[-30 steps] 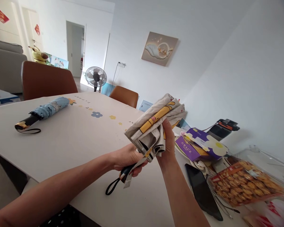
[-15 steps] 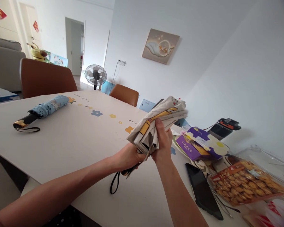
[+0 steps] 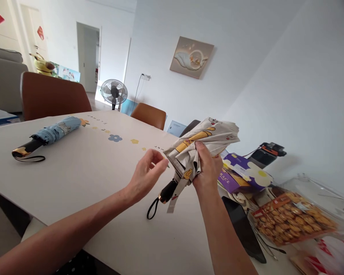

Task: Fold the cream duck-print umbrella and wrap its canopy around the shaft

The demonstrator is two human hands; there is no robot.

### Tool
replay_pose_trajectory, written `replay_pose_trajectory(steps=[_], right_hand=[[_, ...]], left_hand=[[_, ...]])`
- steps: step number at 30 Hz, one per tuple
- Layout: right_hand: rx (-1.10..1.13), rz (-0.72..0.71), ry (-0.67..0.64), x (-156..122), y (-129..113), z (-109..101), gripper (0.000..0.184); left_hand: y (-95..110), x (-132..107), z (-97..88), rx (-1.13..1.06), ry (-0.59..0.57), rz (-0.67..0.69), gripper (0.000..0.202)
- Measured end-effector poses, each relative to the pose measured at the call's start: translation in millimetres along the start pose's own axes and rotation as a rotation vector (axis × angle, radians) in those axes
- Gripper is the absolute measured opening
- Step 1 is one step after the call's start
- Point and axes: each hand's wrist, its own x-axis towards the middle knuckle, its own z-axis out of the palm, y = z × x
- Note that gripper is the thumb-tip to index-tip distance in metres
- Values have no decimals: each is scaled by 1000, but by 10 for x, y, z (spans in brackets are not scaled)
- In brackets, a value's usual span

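Clasping the gathered canopy of a cream cloth folding umbrella [image 3: 218,131] with yellow cartoon prints, the right hand [image 3: 208,170] presses its thumb across the folds. The left hand [image 3: 146,173] is loosely curled beside the canopy's edge, thumb and fingers slightly apart; whether its fingertips touch the cloth, I cannot tell. The umbrella is tilted above a white table with printed flowers [image 3: 103,183], its black handle with a gold-coloured band [image 3: 168,194] pointing down toward the person. A black wrist loop [image 3: 152,209] and a loose cream fabric strap [image 3: 176,196] hang there. Right of the right forearm lie a black smartphone [image 3: 243,231], a purple floral cardboard box [image 3: 232,181] and a clear bag of brown biscuits [image 3: 292,221]. Well to the left lies a light-blue folded umbrella [image 3: 59,130].
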Motion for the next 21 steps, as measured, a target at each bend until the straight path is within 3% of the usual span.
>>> replay_pose_trajectory(steps=[5,8,11,15,18,19,21], right_hand=[[0,-11,0,9,1,8,47],[-13,-33,-5,-21,24,23,46],[-24,-57,22,-40,43,32,44],[-15,-64,35,-66,42,49,45],[-25,-61,23,-70,31,42,46],[-35,-59,12,-64,27,31,47],[-68,-43,-19,-44,19,0,48]], left_hand=[[-72,-97,92,227,-263,-53,35],[-116,-127,141,281,-191,-45,33],[-163,-146,169,368,-57,68,35],[-235,-148,201,495,-135,266,27],[-195,-138,178,391,-126,274,24],[-154,-129,151,286,-178,217,24],[-49,-89,62,-22,-422,22,25]])
